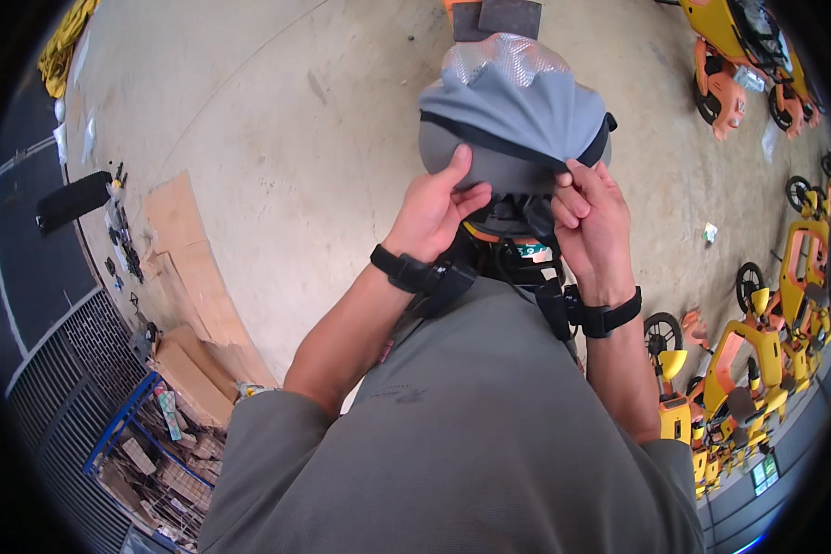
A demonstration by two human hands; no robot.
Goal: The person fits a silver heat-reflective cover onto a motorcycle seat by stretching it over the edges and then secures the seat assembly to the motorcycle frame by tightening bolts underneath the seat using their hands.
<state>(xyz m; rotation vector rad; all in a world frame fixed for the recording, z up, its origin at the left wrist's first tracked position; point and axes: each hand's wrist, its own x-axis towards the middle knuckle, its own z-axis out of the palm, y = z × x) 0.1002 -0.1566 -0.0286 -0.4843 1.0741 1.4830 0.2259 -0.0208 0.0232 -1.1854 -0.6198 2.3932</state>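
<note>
A grey fabric cover (pixel 517 106) with a silvery quilted patch at its far end lies draped over a rounded grey seat (pixel 499 168) in front of me. Its black band crosses the seat's near part. My right hand (pixel 589 208) pinches the cover's edge at the right side, fingers curled. On the left, my left hand (pixel 431 208) grips the seat's near rim, thumb on top and fingers curled below. Dark vehicle parts (pixel 503 222) show beneath the seat between my wrists. Black straps with small dark boxes circle both wrists.
Several yellow and orange two-wheelers (pixel 748 360) stand along the right, with more at the far right. Flat brown sheets (pixel 189 249) lie on the concrete floor at left. A blue-framed wire cage (pixel 125 420) holds scraps, beside a metal grating (pixel 51 379). A black mat (pixel 74 201) lies farther left.
</note>
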